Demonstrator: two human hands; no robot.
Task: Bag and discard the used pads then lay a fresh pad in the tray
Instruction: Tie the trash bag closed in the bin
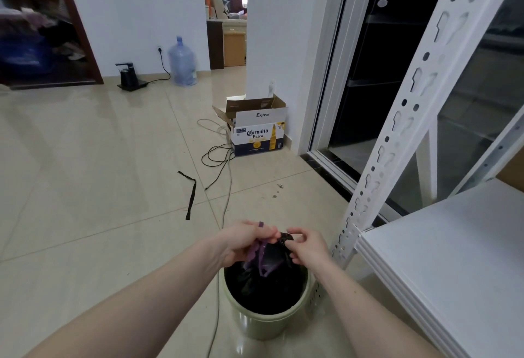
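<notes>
A pale green bin [256,322] stands on the floor tiles just in front of me, lined with black plastic. Above its far rim I hold a dark bag [273,255] with purple handles. My left hand [246,240] grips the purple handle part on the left side. My right hand [307,244] pinches the bag's black top on the right. The bag's lower part hangs into the bin. What the bag holds is hidden. No pad or tray shows in this view.
A white metal shelf [453,258] stands close on the right, its slotted post [397,122] beside the bin. A Coronita cardboard box [256,133], loose cables [218,159] and a black strap [190,196] lie on the floor ahead. A water jug [183,62] stands by the far wall.
</notes>
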